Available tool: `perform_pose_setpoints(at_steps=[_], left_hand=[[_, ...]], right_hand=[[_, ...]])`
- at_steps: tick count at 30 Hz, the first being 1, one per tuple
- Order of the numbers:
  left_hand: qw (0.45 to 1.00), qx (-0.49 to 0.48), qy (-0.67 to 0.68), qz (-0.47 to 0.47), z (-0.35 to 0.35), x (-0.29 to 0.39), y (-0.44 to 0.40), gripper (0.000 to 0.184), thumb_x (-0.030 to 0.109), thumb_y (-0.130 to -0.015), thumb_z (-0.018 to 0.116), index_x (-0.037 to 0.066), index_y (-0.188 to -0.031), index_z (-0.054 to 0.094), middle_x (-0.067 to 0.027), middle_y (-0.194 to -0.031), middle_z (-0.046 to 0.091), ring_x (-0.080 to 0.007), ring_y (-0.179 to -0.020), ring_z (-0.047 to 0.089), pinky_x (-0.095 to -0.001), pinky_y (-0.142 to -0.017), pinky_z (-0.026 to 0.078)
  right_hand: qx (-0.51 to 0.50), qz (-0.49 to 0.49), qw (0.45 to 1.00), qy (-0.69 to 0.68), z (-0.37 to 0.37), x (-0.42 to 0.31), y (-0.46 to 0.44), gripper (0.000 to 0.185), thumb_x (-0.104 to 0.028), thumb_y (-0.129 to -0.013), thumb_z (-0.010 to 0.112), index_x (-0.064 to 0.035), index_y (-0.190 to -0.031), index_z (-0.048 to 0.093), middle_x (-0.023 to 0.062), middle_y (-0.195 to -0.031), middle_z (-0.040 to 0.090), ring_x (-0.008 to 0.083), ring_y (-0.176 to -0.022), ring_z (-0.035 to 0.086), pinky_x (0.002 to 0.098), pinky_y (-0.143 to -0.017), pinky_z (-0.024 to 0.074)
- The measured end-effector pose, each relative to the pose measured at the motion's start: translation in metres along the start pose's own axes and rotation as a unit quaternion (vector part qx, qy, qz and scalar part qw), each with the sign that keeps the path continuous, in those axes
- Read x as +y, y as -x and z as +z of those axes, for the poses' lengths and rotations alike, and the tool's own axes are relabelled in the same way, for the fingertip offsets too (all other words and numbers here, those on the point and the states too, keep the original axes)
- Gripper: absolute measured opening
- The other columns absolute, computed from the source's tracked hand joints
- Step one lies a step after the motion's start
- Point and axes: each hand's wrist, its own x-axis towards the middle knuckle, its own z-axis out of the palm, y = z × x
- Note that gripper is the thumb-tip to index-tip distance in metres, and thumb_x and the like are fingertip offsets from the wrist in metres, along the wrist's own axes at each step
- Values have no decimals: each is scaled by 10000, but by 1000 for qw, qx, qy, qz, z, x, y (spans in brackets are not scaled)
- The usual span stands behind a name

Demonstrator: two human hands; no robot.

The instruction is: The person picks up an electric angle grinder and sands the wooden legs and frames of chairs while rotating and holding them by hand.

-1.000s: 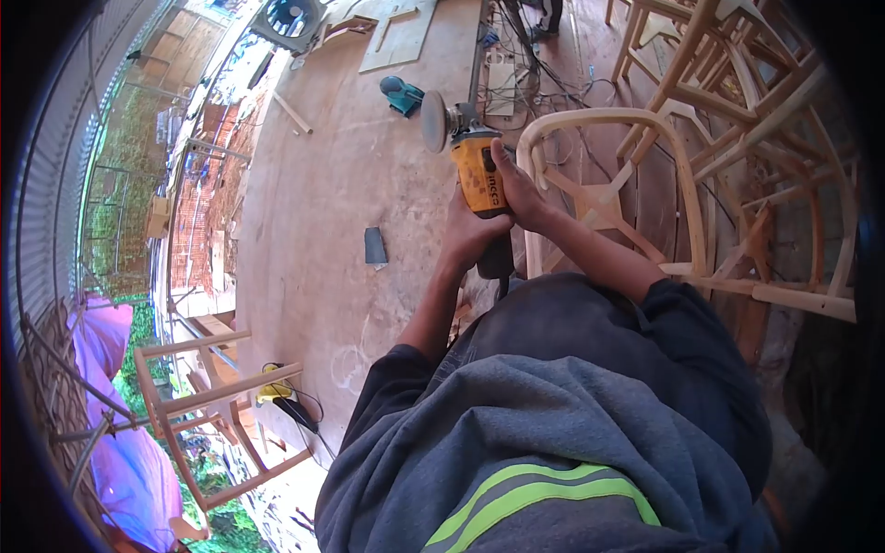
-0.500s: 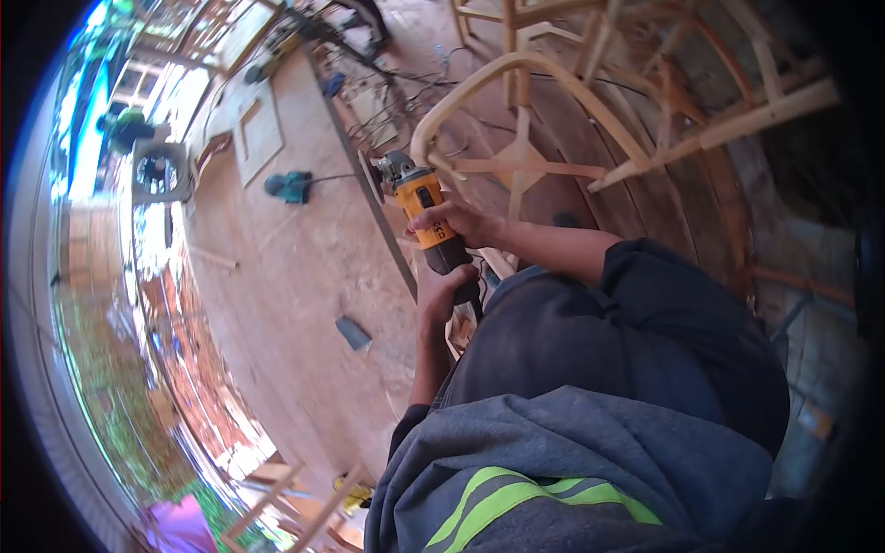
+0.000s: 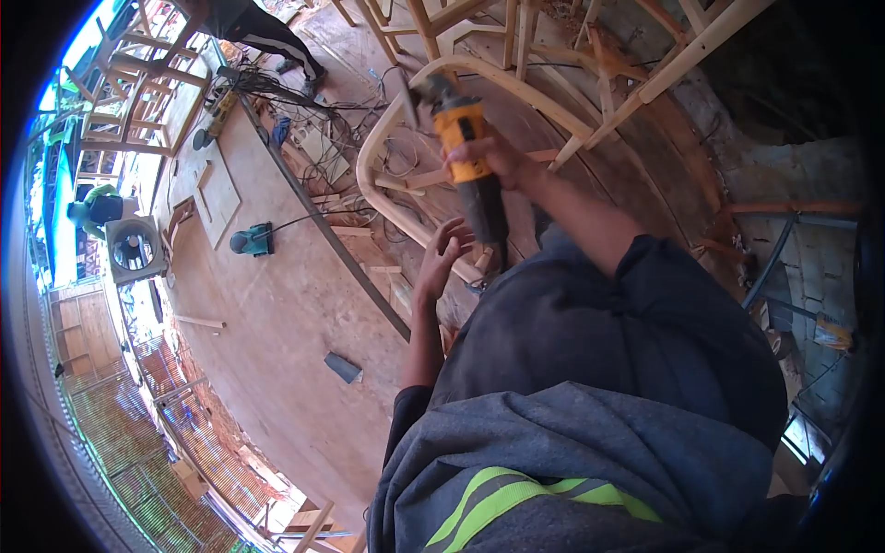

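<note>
Grinder (image 3: 458, 138) in the right hand (image 3: 493, 152): the fingers close round the yellow body, disc end up, dark handle slanting down toward the person's clothes. The left hand (image 3: 447, 253) is half open, fingers loosely spread and holding nothing, just beside the dark handle; whether a fingertip brushes it, I can't tell.

From the right hand, the disc (image 3: 410, 101) sits at 10 o'clock, over the chair frame (image 3: 367, 164) as seen from above. I can't make out whether it touches the wood, or whether it spins. That frame looks already joined, its curved rail and legs in place, the wood pale and bare. How much of its surface is worked, and how much remains, can't be told; the hold looks like a pause between passes. More frames (image 3: 512, 32) crowd 12 to 2 o'clock.

Farther out, cables (image 3: 318, 106) tangle between 9 and 10, with another person (image 3: 277, 37) at 10. On the worktop (image 3: 277, 359), a teal sander (image 3: 252, 241) lies between 8 and 9, a wood strip (image 3: 200, 322) at 8, and a dark pad (image 3: 342, 367) at 7.
</note>
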Motion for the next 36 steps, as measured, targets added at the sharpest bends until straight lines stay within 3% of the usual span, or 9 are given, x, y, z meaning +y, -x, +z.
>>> perform_pose_setpoints(at_steps=[3, 5, 11, 18, 24, 25, 26, 27, 36], left_hand=[[958, 95, -268, -40, -28, -68, -22, 883, 579, -799, 774, -9, -1392, 487, -191, -1335, 584, -310, -1231, 571, -396, -1047, 445], [813, 222, -538, -29, -25, -89, -25, 966, 609, -719, 815, -37, -1367, 503, -242, -1353, 564, -373, -1248, 556, -428, -1041, 451], [821, 407, -357, -180, -62, -213, -67, 1253, 784, -551, 791, -197, -1277, 507, -347, -1295, 581, -417, -1233, 575, -461, -1041, 458], [712, 450, -404, -358, -101, -264, -91, 855, 424, -531, 928, -21, -1176, 587, -244, -1076, 695, -398, -1047, 665, -483, -880, 532], [820, 408, -330, -231, -218, -259, -73, 741, 437, -577, 894, -27, -1087, 622, -210, -944, 706, -368, -914, 688, -464, -821, 536], [777, 435, -428, -155, -242, -260, -72, 604, 372, -584, 893, -17, -977, 651, -97, -770, 702, -191, -647, 677, -348, -563, 537], [818, 439, -364, -65, -264, -256, -73, 633, 392, -609, 882, -33, -1017, 654, -115, -799, 714, -213, -691, 694, -362, -616, 553], [755, 433, -442, -216, -265, -223, -79, 673, 427, -622, 878, -51, -1041, 659, -149, -845, 725, -244, -762, 710, -395, -686, 561], [708, 456, -484, -236, -229, -172, -65, 773, 419, -646, 869, -61, -1172, 567, -282, -1082, 679, -423, -1004, 671, -465, -885, 517]], right_hand=[[32, -11, 993, 111, -58, -55, 8, 419, -181, -693, 767, -6, -1047, 625, 91, -868, 677, 186, -748, 685, 315, -722, 572], [62, -15, 985, 162, -84, -100, 28, 446, -214, -687, 778, -5, -1051, 626, 81, -857, 677, 173, -748, 681, 304, -727, 569], [156, 59, 967, 194, -224, -137, 69, 403, -225, -708, 780, -22, -1018, 624, 60, -897, 670, 149, -775, 664, 284, -718, 561], [245, 152, 938, 194, -322, -103, 114, 290, -166, -743, 739, -21, -976, 645, 66, -812, 677, 137, -705, 665, 271, -682, 558], [340, 143, 921, 122, -294, -56, 168, 266, -171, -744, 763, -33, -939, 646, 62, -792, 677, 139, -680, 665, 270, -671, 560], [370, 139, 913, 104, -290, -47, 177, 279, -179, -745, 766, -31, -950, 648, 63, -796, 681, 143, -684, 670, 269, -675, 564], [369, 148, 912, 105, -290, -37, 185, 299, -186, -745, 774, -28, -968, 653, 65, -803, 686, 145, -699, 678, 267, -681, 567], [371, 159, 909, 108, -288, -26, 191, 299, -186, -745, 774, -28, -968, 653, 65, -803, 686, 145, -699, 678, 267, -681, 567], [282, 285, 898, 182, -298, 35, 175, 307, -111, -723, 743, -9, -984, 620, 68, -796, 676, 144, -682, 672, 285, -657, 566]])
